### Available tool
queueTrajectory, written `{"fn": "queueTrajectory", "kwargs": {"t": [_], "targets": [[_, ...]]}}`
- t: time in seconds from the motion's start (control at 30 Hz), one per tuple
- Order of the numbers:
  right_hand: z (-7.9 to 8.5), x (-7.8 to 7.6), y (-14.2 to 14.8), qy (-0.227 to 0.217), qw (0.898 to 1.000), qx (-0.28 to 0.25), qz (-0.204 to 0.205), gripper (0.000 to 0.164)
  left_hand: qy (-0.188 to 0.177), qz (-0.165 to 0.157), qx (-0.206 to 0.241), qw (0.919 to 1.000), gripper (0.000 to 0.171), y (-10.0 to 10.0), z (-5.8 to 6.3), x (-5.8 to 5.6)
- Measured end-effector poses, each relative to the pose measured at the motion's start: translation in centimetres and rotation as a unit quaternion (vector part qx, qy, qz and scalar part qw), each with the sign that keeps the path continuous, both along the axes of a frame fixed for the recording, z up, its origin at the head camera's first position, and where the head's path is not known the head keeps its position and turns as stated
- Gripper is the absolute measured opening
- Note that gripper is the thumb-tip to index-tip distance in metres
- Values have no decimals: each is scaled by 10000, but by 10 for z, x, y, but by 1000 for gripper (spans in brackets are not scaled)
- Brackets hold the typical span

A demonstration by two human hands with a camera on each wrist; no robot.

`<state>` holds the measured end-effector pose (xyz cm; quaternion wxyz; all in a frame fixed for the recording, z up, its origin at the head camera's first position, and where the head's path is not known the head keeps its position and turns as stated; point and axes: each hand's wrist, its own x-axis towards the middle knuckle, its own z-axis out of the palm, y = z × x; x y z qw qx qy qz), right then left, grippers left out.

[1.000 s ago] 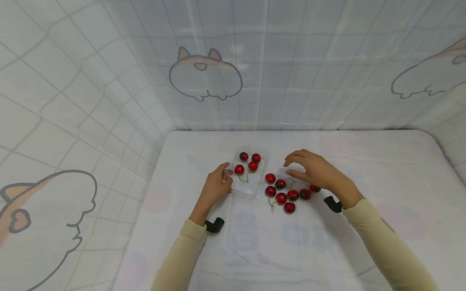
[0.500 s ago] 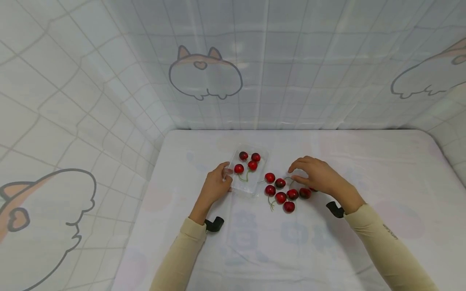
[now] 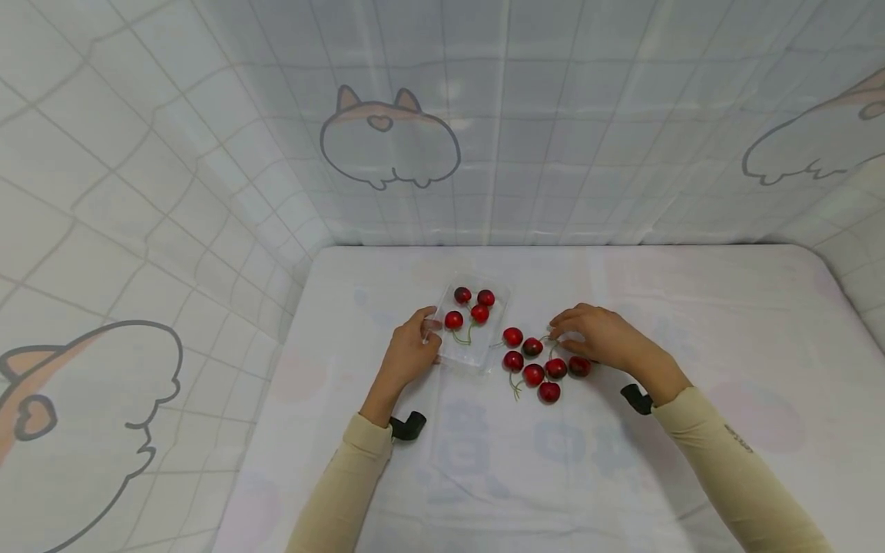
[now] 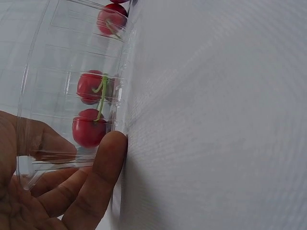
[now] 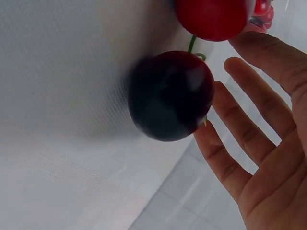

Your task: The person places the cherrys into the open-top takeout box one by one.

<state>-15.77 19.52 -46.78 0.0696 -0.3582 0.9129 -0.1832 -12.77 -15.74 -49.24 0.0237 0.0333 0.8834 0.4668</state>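
Note:
At the left of the table, a clear plastic box [image 3: 465, 355] holds several red cherries [image 3: 480, 313] with green stems. My left hand [image 3: 409, 349] grips its left wall, as the left wrist view also shows, with the box wall [image 4: 57, 91] between thumb and fingers. My right hand [image 3: 603, 338] is low over the right end of a loose group of cherries [image 3: 533, 375]. In the right wrist view, its fingers [image 5: 242, 129] are spread and gently bent beside a dark cherry [image 5: 170, 96]. A redder cherry [image 5: 216, 17] lies near the thumb. Some stems are hidden behind the fingers.
The cherries rest on a white cloth-covered table [image 3: 553, 484] with faint prints. White sheets [image 3: 553, 153] with a grid and cartoon animals rise behind and at the sides. A black wrist mount [image 3: 408, 426] sits under each wrist.
My right hand has come down and slightly right, closer to the rightmost loose cherries, its fingers drawing nearer together. My left hand and the box stay where they were.

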Motion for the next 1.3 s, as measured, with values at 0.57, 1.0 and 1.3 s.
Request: {"fn": "queueTrajectory", "kwargs": {"t": [0.57, 1.0, 1.3], "targets": [[-3, -3, -4, 138, 9984, 451, 301, 19, 30, -11, -83, 10000, 52, 1, -3, -1], [-5, -3, -4, 569, 9965, 344, 516, 11, -63, 33, 15, 10000, 52, 1, -2, -1], [6, 1, 0, 869, 9951, 29, 481, 16, -117, 55, -23, 9999, 52, 1, -1, -1]]}}
